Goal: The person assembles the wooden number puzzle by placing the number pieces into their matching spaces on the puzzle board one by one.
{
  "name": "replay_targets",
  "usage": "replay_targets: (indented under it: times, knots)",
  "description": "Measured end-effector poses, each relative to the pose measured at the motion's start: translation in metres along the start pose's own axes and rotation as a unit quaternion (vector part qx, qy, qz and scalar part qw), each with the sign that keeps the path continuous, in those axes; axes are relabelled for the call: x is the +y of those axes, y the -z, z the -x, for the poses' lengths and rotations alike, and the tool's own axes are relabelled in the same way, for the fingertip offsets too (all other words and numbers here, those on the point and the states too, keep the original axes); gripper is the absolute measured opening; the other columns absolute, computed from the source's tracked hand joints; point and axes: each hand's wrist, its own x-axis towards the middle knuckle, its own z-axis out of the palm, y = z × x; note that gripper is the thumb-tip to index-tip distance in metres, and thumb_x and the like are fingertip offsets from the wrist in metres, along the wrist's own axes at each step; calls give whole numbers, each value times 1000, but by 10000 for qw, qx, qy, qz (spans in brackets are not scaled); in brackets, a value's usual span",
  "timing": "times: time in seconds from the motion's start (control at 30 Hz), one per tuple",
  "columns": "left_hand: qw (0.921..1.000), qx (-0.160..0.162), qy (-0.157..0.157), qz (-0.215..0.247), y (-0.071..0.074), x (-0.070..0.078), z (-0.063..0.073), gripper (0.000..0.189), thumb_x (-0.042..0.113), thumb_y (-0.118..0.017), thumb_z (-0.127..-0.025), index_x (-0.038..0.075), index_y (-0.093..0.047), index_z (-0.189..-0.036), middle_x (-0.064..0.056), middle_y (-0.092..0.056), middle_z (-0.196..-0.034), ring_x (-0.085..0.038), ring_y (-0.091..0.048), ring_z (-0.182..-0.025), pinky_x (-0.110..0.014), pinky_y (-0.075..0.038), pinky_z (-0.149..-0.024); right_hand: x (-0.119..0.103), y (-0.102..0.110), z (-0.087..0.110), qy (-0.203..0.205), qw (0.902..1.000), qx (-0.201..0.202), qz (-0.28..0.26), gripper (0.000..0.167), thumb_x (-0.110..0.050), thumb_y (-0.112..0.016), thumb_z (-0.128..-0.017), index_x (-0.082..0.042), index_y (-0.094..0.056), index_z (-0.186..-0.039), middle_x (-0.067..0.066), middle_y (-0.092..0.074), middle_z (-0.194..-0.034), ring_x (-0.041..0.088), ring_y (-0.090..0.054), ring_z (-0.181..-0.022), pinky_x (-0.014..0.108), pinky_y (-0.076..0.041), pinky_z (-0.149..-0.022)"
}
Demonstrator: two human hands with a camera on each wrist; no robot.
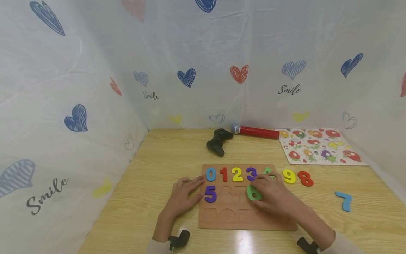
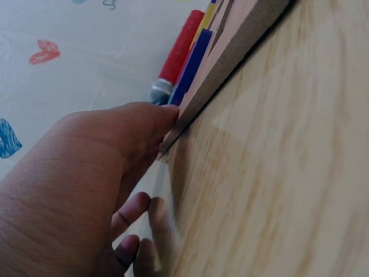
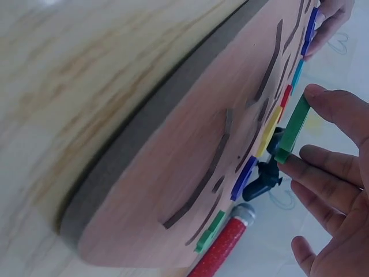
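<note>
Between thumb and fingers, my right hand pinches a green number 6 over the second row of a wooden number board. The right wrist view shows the green piece raised off the board, held by its edges. My left hand touches the board's left edge with extended fingertips and thumb. Set in the top row are a blue 0, red 1, yellow 2, purple 3 and a green 4, partly hidden by my right hand. A purple 5 sits below the 0.
Right of the board lie a yellow 9, a red 8 and a blue 7. Farther back are a black game controller, a red toy microphone and a fruit puzzle board, near a heart-printed curtain.
</note>
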Motion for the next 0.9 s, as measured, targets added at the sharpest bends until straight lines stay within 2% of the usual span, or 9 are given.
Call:
replay_targets:
  times: [0.17,0.5,0.67,0.9]
  knots:
    - [10000,-60,26,-53,0,-1,0,49,42,-63,-95,28,-59,-142,13,-49,-150,-22,-40,-124,-52,-29,-95,-3,-1,-3,24,9999,-45,-124,45,-36,-80,-83,-9,-71,-118,-1,-70,-114,28,-53,-121,62,-23,-104]
    - [9999,-77,48,-67,0,-1,0,50,43,-63,-96,28,-58,-143,13,-47,-151,-22,-40,-125,-51,-30,-96,-11,-4,-11,1,9999,-139,-28,48,-39,-82,-80,-11,-71,-117,-2,-71,-114,28,-54,-121,58,-25,-103]
    - [9999,-86,60,-80,0,-2,0,50,45,-62,-96,28,-58,-143,14,-47,-151,-22,-39,-125,-52,-29,-97,-15,-7,-16,-66,9996,-178,-201,50,-39,-82,-80,-10,-71,-119,0,-70,-115,29,-53,-123,59,-23,-104]
    - [9999,-89,52,-72,-1,-2,0,50,44,-62,-96,28,-58,-143,14,-47,-151,-23,-39,-125,-52,-29,-97,-21,-12,-19,-186,9990,-206,-343,46,-41,-81,-82,-15,-72,-119,-2,-67,-118,29,-50,-122,58,-24,-104]
